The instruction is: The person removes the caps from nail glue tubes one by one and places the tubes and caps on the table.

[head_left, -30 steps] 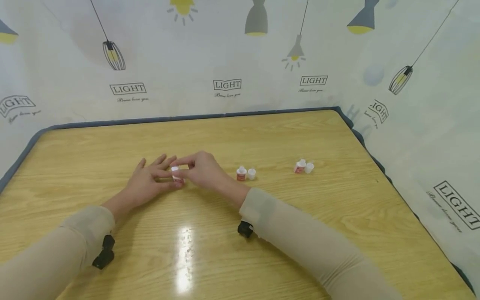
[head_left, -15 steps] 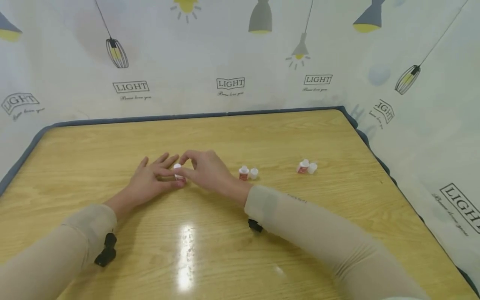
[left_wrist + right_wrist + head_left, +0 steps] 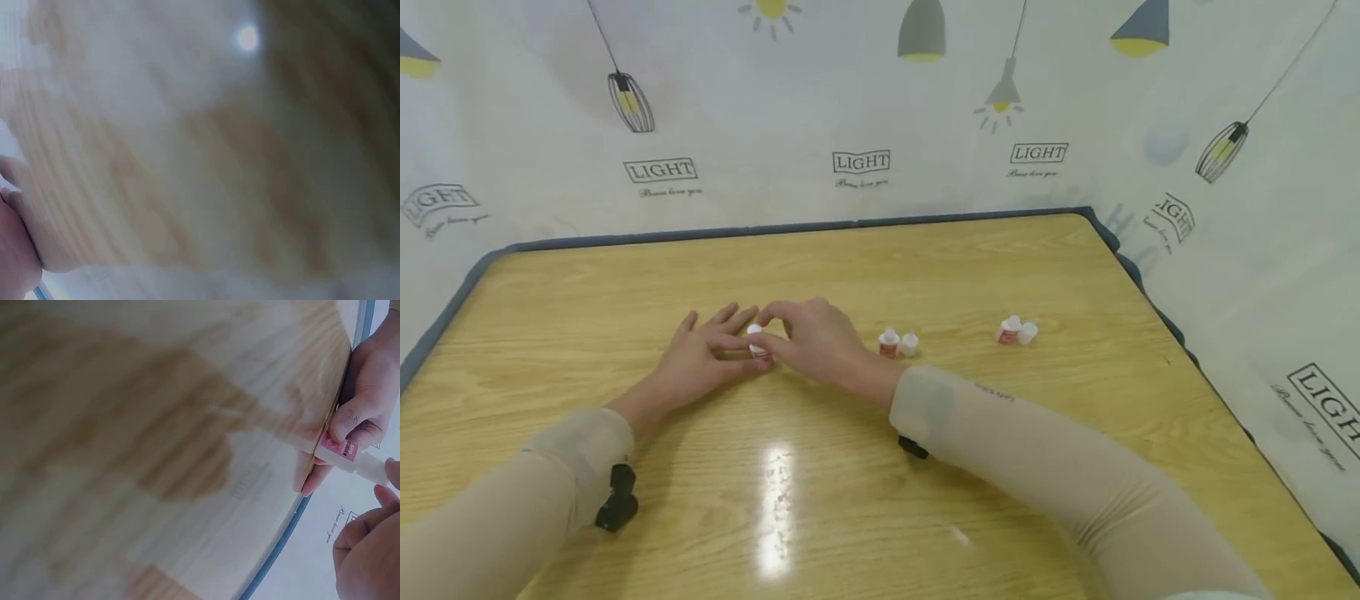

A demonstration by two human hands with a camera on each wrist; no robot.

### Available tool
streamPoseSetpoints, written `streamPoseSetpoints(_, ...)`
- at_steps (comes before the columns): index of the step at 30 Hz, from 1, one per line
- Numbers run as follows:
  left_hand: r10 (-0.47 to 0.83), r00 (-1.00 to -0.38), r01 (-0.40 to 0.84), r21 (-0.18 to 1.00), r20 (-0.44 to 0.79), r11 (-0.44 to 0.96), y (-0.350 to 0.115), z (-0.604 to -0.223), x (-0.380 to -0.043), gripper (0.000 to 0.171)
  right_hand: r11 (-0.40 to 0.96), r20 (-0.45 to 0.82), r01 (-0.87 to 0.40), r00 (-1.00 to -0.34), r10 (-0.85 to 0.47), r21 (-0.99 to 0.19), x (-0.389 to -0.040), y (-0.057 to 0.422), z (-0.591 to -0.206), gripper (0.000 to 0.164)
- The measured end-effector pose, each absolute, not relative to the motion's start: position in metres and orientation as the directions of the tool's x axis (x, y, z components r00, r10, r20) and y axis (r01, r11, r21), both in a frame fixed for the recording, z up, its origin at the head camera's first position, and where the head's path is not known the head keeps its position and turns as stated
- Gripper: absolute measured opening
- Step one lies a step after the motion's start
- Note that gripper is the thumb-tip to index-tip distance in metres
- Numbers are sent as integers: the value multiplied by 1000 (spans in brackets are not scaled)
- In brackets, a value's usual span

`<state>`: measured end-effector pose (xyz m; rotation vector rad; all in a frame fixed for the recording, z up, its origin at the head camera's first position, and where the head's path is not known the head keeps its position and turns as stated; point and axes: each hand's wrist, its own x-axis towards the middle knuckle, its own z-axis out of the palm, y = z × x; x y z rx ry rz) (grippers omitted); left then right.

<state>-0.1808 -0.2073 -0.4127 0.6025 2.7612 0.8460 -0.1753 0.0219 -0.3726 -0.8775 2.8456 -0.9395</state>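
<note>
My left hand point(image 3: 696, 358) grips a small white bottle point(image 3: 762, 353) between thumb and fingers, low at its red label. It stands upright on the table. In the right wrist view the bottle's pink-red label point(image 3: 340, 449) shows under the left thumb. My right hand point(image 3: 820, 337) pinches the white bottle cap point(image 3: 755, 331) at the top with thumb and index finger. That white cap point(image 3: 370, 469) sits in line with the bottle in the right wrist view, partly behind the right fingertips. The left wrist view shows mostly blurred table and part of a hand point(image 3: 15, 250).
To the right, an uncapped white bottle point(image 3: 889, 345) with a red label stands beside its loose white cap point(image 3: 910, 344). Farther right are a similar bottle point(image 3: 1008, 332) and cap point(image 3: 1028, 332). The wooden table point(image 3: 850, 483) ends at a patterned wall point(image 3: 760, 196).
My right index finger has lifted and bent from lying nearly straight by the cap, while the thumb stays against it. The left hand keeps its hold. The head view shifted slightly.
</note>
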Motion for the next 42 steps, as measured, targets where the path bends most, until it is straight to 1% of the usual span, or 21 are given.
streamPoseSetpoints(3,431,-900,322,573,-62,754,-208,-413,-181,50,633,153,-521,-827,-542,-573,-175,22,-372,29)
streamPoseSetpoints(6,434,-899,322,578,-63,750,-208,-414,-181,51,604,132,-507,-821,-556,-615,-174,24,-372,32)
streamPoseSetpoints(9,435,-898,324,580,-59,747,-208,-412,-180,52,602,117,-500,-821,-559,-623,-173,24,-372,35)
streamPoseSetpoints(12,431,-900,326,570,-56,754,-208,-410,-178,48,614,103,-484,-829,-550,-623,-173,22,-370,37)
streamPoseSetpoints(17,434,-899,326,573,-57,752,-208,-409,-177,45,630,65,-418,-861,-504,-655,-172,19,-369,28)
streamPoseSetpoints(19,437,-897,327,577,-58,748,-207,-409,-178,46,626,70,-420,-861,-503,-657,-172,20,-369,25)
streamPoseSetpoints(25,430,-901,316,592,-57,741,-206,-408,-180,49,598,154,-522,-817,-556,-609,-172,21,-372,35)
streamPoseSetpoints(27,427,-903,313,594,-56,741,-207,-408,-180,49,597,167,-541,-807,-566,-593,-173,22,-372,37)
streamPoseSetpoints(35,426,-902,319,569,-63,758,-208,-407,-178,47,640,123,-559,-795,-594,-527,-174,21,-371,35)
streamPoseSetpoints(42,435,-899,334,556,-55,761,-208,-406,-178,48,684,140,-575,-801,-581,-450,-172,21,-372,44)
